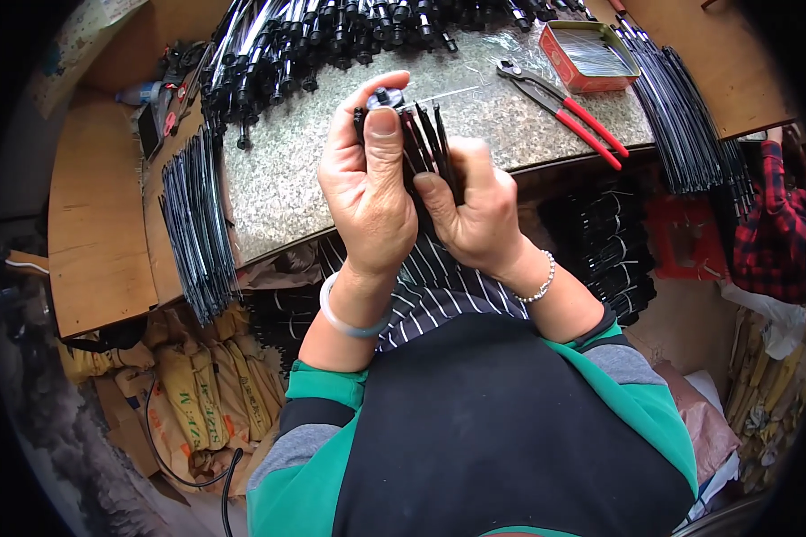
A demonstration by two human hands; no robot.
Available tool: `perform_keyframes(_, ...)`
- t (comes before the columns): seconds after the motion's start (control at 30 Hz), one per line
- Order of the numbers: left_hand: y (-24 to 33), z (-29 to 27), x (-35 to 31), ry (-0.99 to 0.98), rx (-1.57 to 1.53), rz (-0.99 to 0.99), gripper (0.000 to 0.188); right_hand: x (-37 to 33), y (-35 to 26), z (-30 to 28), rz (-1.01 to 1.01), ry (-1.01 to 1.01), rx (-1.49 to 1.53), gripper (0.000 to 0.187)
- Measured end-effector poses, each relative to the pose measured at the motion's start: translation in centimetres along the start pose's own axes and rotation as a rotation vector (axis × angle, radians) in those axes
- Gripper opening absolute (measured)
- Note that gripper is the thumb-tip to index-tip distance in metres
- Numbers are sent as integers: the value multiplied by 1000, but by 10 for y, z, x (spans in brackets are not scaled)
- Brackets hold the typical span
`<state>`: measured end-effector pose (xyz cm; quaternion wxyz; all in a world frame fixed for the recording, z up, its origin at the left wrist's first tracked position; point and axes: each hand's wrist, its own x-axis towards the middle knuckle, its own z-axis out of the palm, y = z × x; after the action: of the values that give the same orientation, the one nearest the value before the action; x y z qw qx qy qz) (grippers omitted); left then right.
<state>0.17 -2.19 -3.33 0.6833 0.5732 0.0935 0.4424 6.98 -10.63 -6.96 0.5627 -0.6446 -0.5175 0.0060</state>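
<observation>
- Black rods (439, 148), held over the tabletop (278, 179).
- Left hand (367, 192): fingers curled, thumb at a round end piece (385, 97).
- Right hand (479, 210): closed round the rods; best pinched evenly (no bending).

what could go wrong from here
The thin black pieces spread apart at their tips above the right hand, so one might slip loose. The red-handled pliers seem to poke past the front edge of the table; an arm could knock them off. The red tin is open, so a bump might spill its thin rods.
</observation>
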Motion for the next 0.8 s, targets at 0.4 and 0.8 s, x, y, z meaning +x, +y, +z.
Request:
perform_keyframes(0.4,-7,0,-3,112,-18,166,29,6,-13,-8,-75,212,52,18)
perform_keyframes(0.8,-8,7,-11,115,-47,104,38,7,-18,-14,65,220,232,10)
